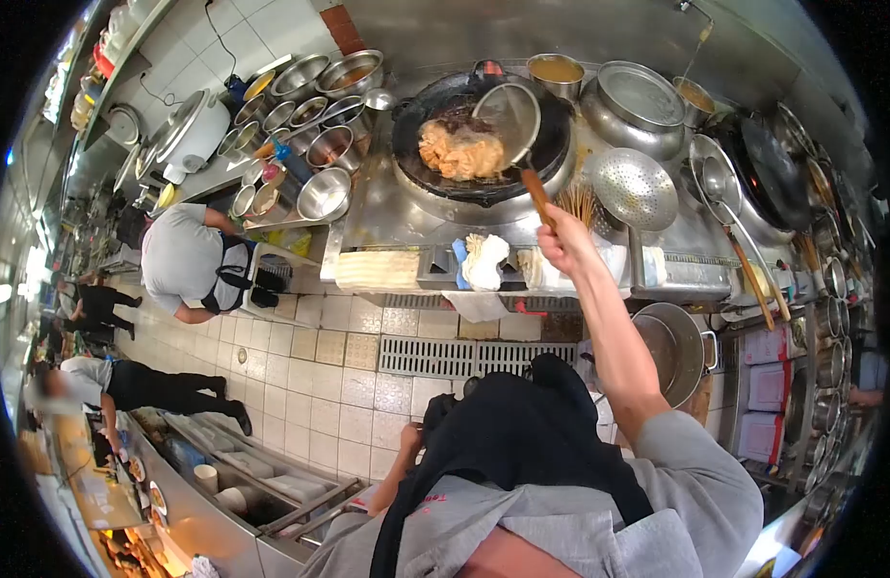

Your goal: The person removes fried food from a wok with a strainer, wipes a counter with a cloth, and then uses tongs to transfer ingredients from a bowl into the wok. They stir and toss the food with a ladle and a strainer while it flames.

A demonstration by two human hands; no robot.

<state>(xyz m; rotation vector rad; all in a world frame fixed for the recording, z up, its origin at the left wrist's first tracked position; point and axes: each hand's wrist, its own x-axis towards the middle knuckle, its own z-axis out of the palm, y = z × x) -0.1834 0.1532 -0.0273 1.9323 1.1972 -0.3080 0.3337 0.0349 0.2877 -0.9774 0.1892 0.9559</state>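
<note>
My right hand (565, 236) is closed round the wooden handle (535, 197) of a round mesh skimmer (510, 114). The skimmer's head rests inside a black wok (551, 144), tilted over light brown pieces of food (459, 151). Those pieces lie in a heap on the wok's left side, with darker bits behind them. Down by my left thigh, beside the black apron (517, 433), hangs my left hand (408, 440). Its fingers look curled; whatever they may hold is hidden.
Right of the wok lie a perforated ladle (638, 188) and a bamboo brush (580, 202). A large lidded pot (638, 106) stands behind. Metal bowls (325, 193) crowd the left counter. Folded cloths (485, 260) line the front edge. Co-workers (190, 255) stand at left.
</note>
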